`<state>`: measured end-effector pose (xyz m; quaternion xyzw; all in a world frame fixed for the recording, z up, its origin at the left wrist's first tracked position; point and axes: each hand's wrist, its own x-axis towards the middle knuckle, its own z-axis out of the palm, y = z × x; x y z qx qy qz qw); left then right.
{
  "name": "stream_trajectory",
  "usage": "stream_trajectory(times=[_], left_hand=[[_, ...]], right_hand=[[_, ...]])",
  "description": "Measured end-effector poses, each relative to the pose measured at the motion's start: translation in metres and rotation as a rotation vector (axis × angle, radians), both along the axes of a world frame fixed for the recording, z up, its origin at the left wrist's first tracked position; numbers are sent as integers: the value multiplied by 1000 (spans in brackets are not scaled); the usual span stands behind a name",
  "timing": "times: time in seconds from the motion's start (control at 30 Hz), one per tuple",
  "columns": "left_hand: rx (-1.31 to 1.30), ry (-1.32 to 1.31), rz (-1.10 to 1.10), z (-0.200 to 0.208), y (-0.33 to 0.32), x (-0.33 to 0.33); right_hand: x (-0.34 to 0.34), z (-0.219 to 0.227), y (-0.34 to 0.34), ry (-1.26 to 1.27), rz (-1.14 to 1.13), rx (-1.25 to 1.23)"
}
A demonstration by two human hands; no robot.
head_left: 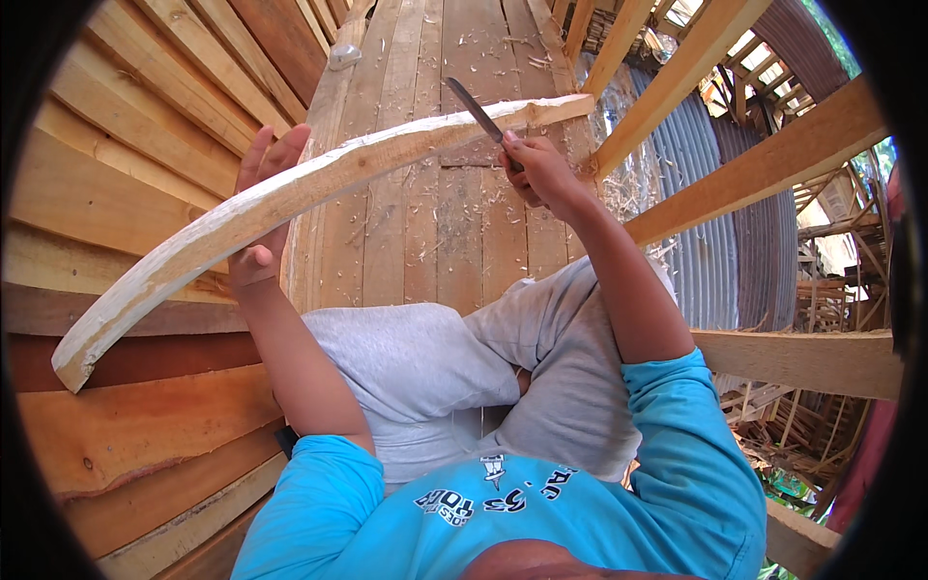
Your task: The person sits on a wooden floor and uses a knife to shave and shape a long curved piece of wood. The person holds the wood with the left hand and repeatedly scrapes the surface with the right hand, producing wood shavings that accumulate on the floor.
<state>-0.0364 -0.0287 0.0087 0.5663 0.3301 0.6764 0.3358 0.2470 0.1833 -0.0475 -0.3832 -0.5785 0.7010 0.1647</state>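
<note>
A long curved piece of wood (319, 184), pale along its upper side, stretches from the lower left to the far right. It crosses over the palm of my left hand (265, 246). The fingers of that hand are stretched out past the wood's far side, and the thumb shows on the near side; the palm is hidden. My right hand (541, 172) is closed around the handle of a knife (471, 103). Its dark blade points up and to the left, crossing the wood near the far right end. Whether the blade touches the wood I cannot tell.
Wood shavings are scattered over the plank floor (387, 242). A plank wall (116, 184) rises at the left, with a small clear object (344, 56) near it. Wooden rails (744, 159) run along the right, with corrugated metal sheets (691, 222) beyond. My grey-trousered legs (387, 358) are folded beneath me.
</note>
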Motion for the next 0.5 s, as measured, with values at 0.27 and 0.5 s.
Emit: stream_trajectory(times=[0.27,0.5], left_hand=[[337,-338,-113,-24,19,0],[319,-413,-19,-9,22,17]], right_hand=[[-8,-14,2,-64,32,-228],[-13,-33,1,-226,17,628]])
